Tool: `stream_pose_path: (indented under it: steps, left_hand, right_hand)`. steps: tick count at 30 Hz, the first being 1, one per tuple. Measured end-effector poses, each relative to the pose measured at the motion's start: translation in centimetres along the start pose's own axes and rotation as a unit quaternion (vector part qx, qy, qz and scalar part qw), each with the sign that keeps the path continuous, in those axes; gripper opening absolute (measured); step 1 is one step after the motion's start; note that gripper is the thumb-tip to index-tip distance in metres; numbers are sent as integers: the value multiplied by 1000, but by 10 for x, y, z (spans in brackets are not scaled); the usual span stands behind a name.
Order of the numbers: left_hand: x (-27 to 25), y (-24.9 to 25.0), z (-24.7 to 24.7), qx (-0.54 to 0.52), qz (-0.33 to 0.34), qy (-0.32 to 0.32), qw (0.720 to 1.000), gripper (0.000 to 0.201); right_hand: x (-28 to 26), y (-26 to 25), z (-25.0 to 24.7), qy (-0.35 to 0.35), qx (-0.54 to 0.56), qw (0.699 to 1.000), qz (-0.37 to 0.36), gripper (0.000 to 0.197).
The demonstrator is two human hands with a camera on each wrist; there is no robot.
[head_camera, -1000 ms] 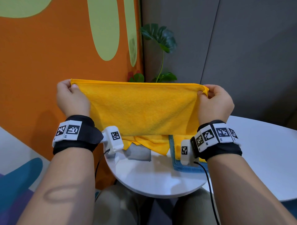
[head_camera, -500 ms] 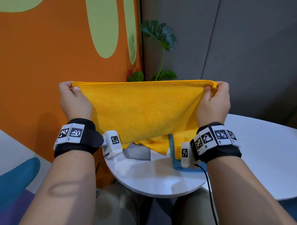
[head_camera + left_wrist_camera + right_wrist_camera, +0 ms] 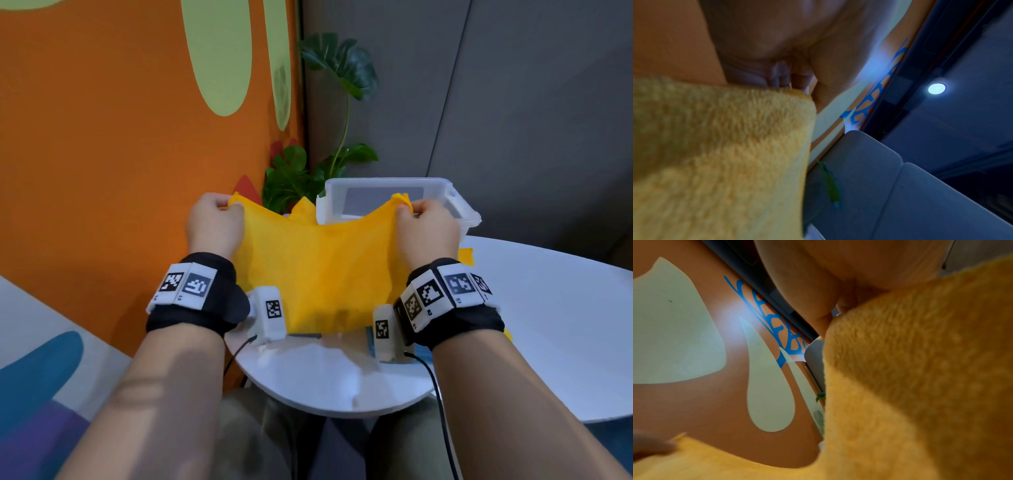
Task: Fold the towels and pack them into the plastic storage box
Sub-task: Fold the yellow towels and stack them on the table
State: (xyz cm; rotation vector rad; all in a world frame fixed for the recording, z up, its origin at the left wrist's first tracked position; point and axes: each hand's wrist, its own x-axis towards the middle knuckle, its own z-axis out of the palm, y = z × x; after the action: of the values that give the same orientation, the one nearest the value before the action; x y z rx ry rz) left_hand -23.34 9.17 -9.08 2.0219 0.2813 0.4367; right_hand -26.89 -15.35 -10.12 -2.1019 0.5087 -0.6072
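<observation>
— Orange wall (image 3: 102,154) with pale green shapes fills the left side, and grey panels (image 3: 513,120) stand at the back. What comes next in size?

— White round table (image 3: 565,325), low in the head view. A yellow towel (image 3: 318,274) is spread above its near part, slack in the middle and pulled up at two corners, its lower edge hanging down to the table.

— Who holds those corners?

— The left hand (image 3: 214,222) grips the left corner, and the right hand (image 3: 428,228) grips the right one. On both, the fingers are curled tight around the cloth. In the left wrist view the towel (image 3: 721,146) runs up into the left hand (image 3: 777,40), and the fingers (image 3: 781,73) close over its edge. In the right wrist view the towel (image 3: 920,369) covers most of the right hand (image 3: 818,272), so the fingertips are hidden there.

— And the box?

— A clear plastic box (image 3: 462,205) sits on the table just behind the towel, open at the top, nearer the right hand. I cannot tell what lies inside it.

— Anything smaller?

— A leafy green plant (image 3: 339,68) stands in the corner behind the box. A strip of blue cloth (image 3: 369,337) shows under the towel's lower edge, beside the right wrist. Both wrists carry black bands with black-and-white marker squares.
</observation>
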Motion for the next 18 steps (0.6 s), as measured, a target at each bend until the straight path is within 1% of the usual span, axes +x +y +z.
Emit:
stream_pose_path:
  steps: [3,6,9,11,15,18]
  left_hand:
    - [-18,15,20,-31,21,-65,997,7]
    - [-35,29,35,-51,29,-118,991,11]
    - [-46,38,41,-54,58,-137,987,12]
    - [-52,42,42,-60,68,-145,985,13]
    - [-55,45,42,-61,75,-151,984,15]
    - [-57,47,41,-66,64,-159,983,17]
  right_hand:
    - [-9,-13,7,-62,11,998,-23,26]
    - [-18,-20,17,-114,39,992,-48,23]
    - [-25,-25,22,-139,59,986,-64,20]
    - [-28,-27,22,-147,67,984,-71,23]
    - [-28,-30,20,-160,56,981,-93,30]
    - [-30,-33,17,-170,25,977,-125,30]
